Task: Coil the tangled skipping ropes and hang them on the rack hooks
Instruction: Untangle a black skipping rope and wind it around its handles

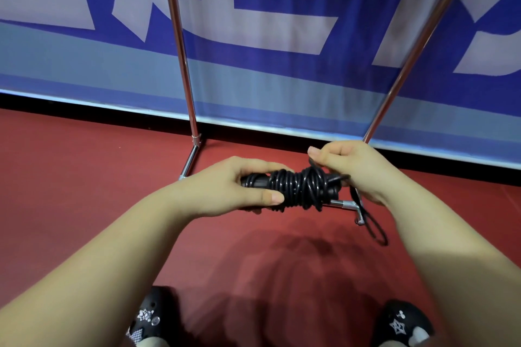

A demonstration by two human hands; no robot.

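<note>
— Black plastic cord, wound round its handles: the skipping rope (293,187) sits mid-frame in your hands, above the red floor (84,177). It looks light, springy and slick, so the turns may slip.

— Where do I hold it?

— Your left hand (228,186) has its grip curled round the handle end; keep that. Your right hand (346,166) pinches the loose strand, whose tail loop (376,229) dangles lower right. The rack (180,45) stands behind.

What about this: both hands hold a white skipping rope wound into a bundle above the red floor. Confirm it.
Not quite: the head view shows the skipping rope is black, not white. The left hand and right hand do hold it wound into a bundle above the red floor.
</note>
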